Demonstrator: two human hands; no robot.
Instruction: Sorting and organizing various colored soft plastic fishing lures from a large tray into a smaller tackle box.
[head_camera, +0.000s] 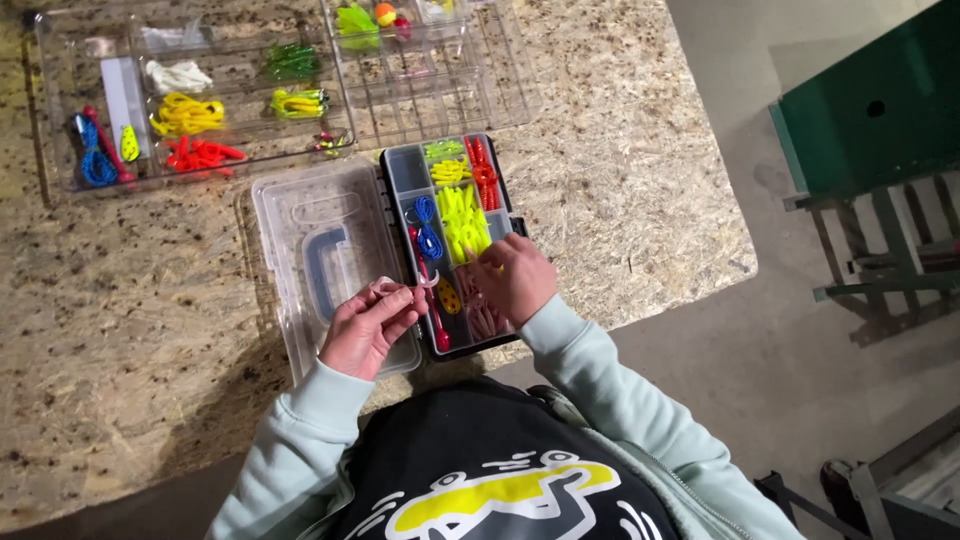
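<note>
head view, looking down at a speckled stone table (620, 200). landmark: small dark tackle box (455, 240), lying open near the table's front edge, with its clear lid (320, 260) folded out flat to its left. left hand (368, 325) sits over the lid's near corner, just left of the box, fingers (395, 300) closed narrow, pinching a pale pink soft lure (385, 288). right hand (515, 278) is over the near right part of the box, fingers curled down into a compartment; cannot tell if they hold anything, the fingertips are hidden. inside the box: yellow-green lures (463, 220) in the middle, blue lures (428, 235) left of them, red lures (482, 172) at the far right, more pink lures (480, 318) at the near end under the right hand. beyond the box to the far left, a large clear tray (60, 110) with yellow, red, green, white and blue lures in separate compartments. straight beyond the box, a second clear tray (500, 70), mostly bare compartments. both sleeves light mint.
</note>
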